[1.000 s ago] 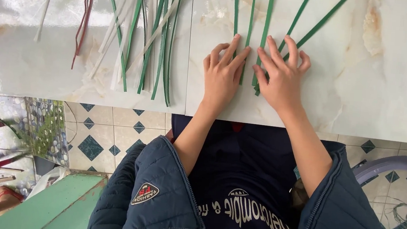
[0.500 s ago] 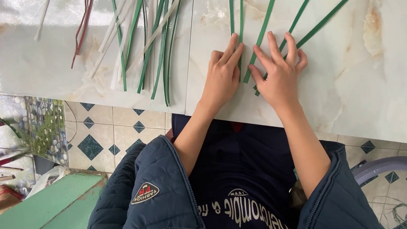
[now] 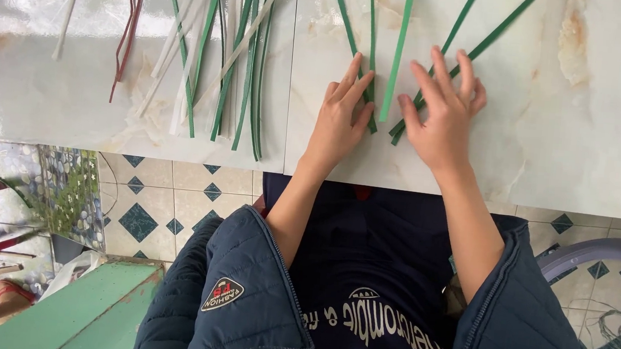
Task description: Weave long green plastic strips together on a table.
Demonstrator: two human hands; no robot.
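Several long green strips [image 3: 398, 51] lie fanned out on a pale marble-look tabletop [image 3: 590, 139]. My left hand [image 3: 341, 121] lies flat on the table with its fingers pressing the near ends of two dark green strips [image 3: 352, 43]. My right hand [image 3: 444, 115] is spread flat over the ends of two other dark green strips [image 3: 487, 40] that run up to the right. Between the two hands a lighter green strip lies free, its near end just off my left fingertips.
A loose pile of green and white strips [image 3: 220, 47] lies to the left, with two reddish strips [image 3: 130, 24] beyond it. Patterned floor tiles [image 3: 166, 199], a green bench [image 3: 89, 312] and a purple chair [image 3: 603, 252] are below the table edge.
Both hands have slid a little apart on the strips, and the lighter green strip between them now lies uncovered and more upright.
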